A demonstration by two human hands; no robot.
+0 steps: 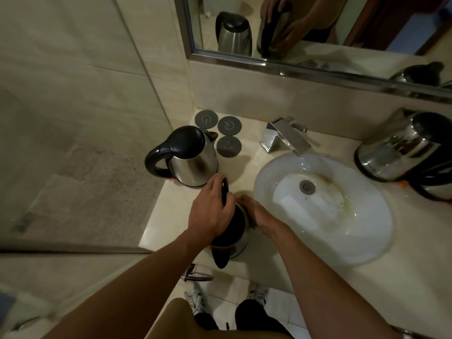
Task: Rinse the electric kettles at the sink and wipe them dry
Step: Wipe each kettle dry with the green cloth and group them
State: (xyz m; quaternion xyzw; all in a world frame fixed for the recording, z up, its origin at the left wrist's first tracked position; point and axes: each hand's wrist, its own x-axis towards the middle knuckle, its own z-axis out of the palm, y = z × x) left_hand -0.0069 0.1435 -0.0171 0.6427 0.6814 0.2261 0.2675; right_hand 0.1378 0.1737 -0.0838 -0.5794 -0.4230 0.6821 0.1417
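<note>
A steel electric kettle (238,243) with a black lid stands on the counter near its front edge, left of the white sink (325,206). My left hand (211,211) grips its black handle from above. My right hand (256,211) presses against the kettle's right side with a greenish cloth (253,226) mostly hidden under the fingers. A second steel kettle (189,156) with a black handle stands upright behind it. Two more kettles (401,148) sit at the right of the sink, one partly cut off at the frame edge.
A chrome faucet (286,137) points into the sink, no water visibly running. Three round grey coasters (228,135) lie behind the left kettle. A mirror (318,25) spans the back wall. A glass panel borders the counter on the left. My shoes show on the floor below.
</note>
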